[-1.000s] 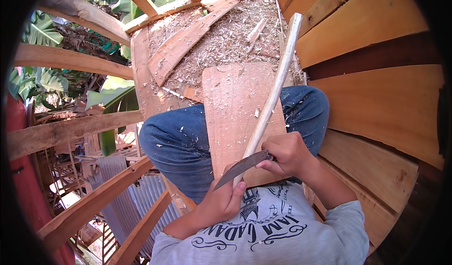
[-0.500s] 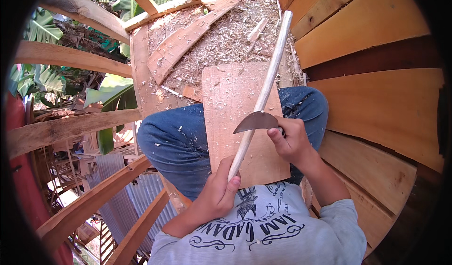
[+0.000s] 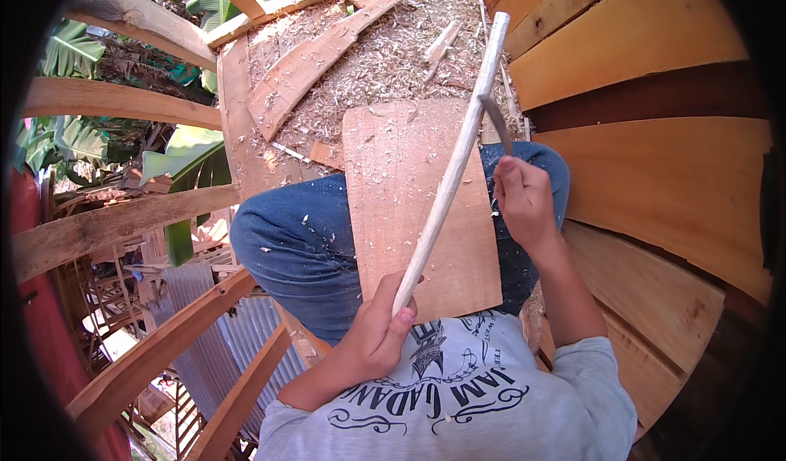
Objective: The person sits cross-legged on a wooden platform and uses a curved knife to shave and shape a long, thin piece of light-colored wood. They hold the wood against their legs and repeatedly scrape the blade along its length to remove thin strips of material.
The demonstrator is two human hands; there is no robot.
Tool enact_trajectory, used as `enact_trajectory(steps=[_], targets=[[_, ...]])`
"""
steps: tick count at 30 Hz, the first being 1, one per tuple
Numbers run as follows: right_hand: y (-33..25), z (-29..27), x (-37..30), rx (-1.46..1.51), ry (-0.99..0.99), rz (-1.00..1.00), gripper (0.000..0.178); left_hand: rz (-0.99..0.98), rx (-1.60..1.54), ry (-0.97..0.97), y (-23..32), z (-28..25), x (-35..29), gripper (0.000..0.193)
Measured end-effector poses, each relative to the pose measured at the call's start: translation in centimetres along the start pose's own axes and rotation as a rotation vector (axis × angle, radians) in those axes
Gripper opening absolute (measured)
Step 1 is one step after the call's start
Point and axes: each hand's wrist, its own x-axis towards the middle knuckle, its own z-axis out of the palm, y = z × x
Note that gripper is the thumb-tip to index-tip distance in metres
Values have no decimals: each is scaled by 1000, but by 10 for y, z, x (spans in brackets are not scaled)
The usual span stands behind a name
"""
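Note:
A long pale wooden stick (image 3: 453,174) slants up and away across my lap. Its near end sits in my left hand (image 3: 381,334), fingers wrapped round it. In my right hand (image 3: 526,201) is a short-handled knife (image 3: 497,124) with a broad, curved dark blade; the fist hides its handle. The blade meets the right side of the stick in its upper part and shows nearly edge-on. Beneath the stick, a flat wooden board (image 3: 422,215) dotted with shavings lies over my lap, between my knees.
Wood shavings (image 3: 352,72) cover the plank floor ahead. A long cut board (image 3: 315,64) and a small split piece (image 3: 442,42) lie among them. Wooden rails (image 3: 123,101) stand at the left, with banana leaves and corrugated sheets beyond. A plank wall (image 3: 655,174) rises close on the right.
My right hand has moved the knife away from me, up along the stick, and the blade has turned from broadside to nearly edge-on. My left hand keeps its hold on the near end.

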Motion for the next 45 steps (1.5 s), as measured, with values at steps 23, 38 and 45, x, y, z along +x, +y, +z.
enact_trajectory(steps=[23,38,45], targets=[[7,44,-63,297,-241,-172,43,139,153,207,-7,1,17,44],[-3,30,-55,71,-174,-283,34,-95,1,118,-13,-3,4,26],[-3,12,-62,-364,-76,-420,35,6,45,190,-11,-1,11,25]])
